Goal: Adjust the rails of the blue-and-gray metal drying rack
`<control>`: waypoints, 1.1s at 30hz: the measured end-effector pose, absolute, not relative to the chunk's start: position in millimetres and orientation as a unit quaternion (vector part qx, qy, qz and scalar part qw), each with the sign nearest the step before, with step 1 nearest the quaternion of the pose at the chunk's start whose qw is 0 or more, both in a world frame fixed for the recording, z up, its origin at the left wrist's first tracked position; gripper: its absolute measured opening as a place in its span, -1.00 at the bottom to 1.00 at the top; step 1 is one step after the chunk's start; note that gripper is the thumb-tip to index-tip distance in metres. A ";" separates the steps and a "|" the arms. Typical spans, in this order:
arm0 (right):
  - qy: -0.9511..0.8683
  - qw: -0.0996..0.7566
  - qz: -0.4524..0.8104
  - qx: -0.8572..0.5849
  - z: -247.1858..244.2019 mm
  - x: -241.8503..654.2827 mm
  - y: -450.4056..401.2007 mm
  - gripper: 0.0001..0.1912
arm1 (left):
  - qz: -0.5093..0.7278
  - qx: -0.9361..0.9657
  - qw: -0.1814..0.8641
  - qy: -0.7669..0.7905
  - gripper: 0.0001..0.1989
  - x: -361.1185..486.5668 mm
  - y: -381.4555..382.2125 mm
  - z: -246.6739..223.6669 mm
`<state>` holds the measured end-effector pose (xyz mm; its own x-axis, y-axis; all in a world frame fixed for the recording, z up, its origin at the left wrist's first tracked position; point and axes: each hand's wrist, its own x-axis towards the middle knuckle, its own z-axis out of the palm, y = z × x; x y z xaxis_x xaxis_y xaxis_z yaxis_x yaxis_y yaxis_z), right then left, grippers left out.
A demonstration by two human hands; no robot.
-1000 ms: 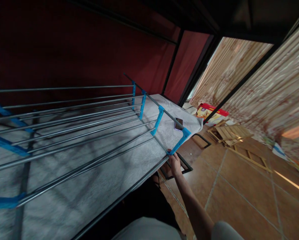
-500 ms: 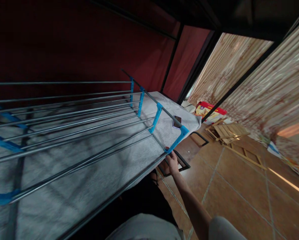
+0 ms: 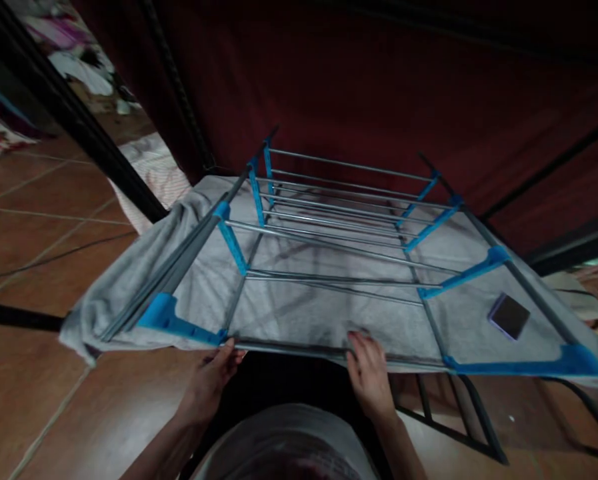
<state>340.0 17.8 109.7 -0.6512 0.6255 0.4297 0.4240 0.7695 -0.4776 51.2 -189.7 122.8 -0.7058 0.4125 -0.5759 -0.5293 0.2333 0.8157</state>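
A shoe rack (image 3: 323,281) of thin grey metal tubes with blue plastic joints lies across a grey blanket. My left hand (image 3: 213,373) is closed on its near tube at the left end, right beside a blue joint (image 3: 183,328). Over the same tube, about midway along, the fingers of my right hand (image 3: 371,373) are bent, with the thumb on the near side; they are slightly blurred. Both ends of the near tube meet blue corner pieces, the right one (image 3: 529,367) being the longer in view. Several loose-looking tubes (image 3: 163,280) run together at the left side.
A phone (image 3: 509,315) lies on the blanket (image 3: 299,313) within the rack's right side. Dark red cloth (image 3: 353,100) hangs behind, between black frame posts. A black metal frame (image 3: 459,427) stands below right on the tiled floor (image 3: 53,400). A cable (image 3: 53,255) crosses the floor at left.
The view has swung left, bringing the rack's left end and my left hand into sight. My right hand has moved from the right corner joint to the middle of the near tube.
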 end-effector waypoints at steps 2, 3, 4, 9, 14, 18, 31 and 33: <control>-0.942 0.210 0.167 -0.199 114.1 307.5 6.9 -0.59 | 0.639 -0.084 0.402 0.650 -0.52 52.4 -187.6 124.0; -0.954 0.182 0.159 -0.175 114.7 296.1 3.6 -0.61 | 0.646 -0.097 0.404 0.640 -0.53 53.2 -187.2 124.5; -0.961 0.163 0.148 -0.165 114.4 288.3 1.9 -0.63 | 0.651 -0.103 0.403 0.635 -0.53 54.3 -187.1 124.8; -0.972 0.128 0.117 -0.156 110.2 284.3 5.3 -0.69 | 0.654 -0.075 0.377 0.651 -0.53 58.3 -195.8 123.0; -0.973 0.140 0.121 -0.141 110.7 286.6 7.0 -0.67 | 0.628 0.042 0.185 0.755 -0.56 50.0 -205.1 126.4; -0.973 0.133 0.125 -0.139 112.2 284.9 7.0 -0.68 | 0.553 0.172 0.143 0.802 -0.66 40.7 -205.0 125.8; -0.976 0.089 0.166 -0.110 115.6 285.5 15.2 -0.63 | 0.457 0.230 0.078 0.855 -0.66 33.7 -204.2 126.3; -0.977 0.079 0.170 -0.106 116.3 285.6 16.7 -0.63 | 0.452 0.230 0.079 0.858 -0.66 32.3 -204.8 126.5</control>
<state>285.6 16.7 116.3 -0.9652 0.2337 0.1175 0.1802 0.9196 -0.3491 32.3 -204.8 126.5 -0.8818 0.4661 0.0719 0.3233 0.4865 0.8117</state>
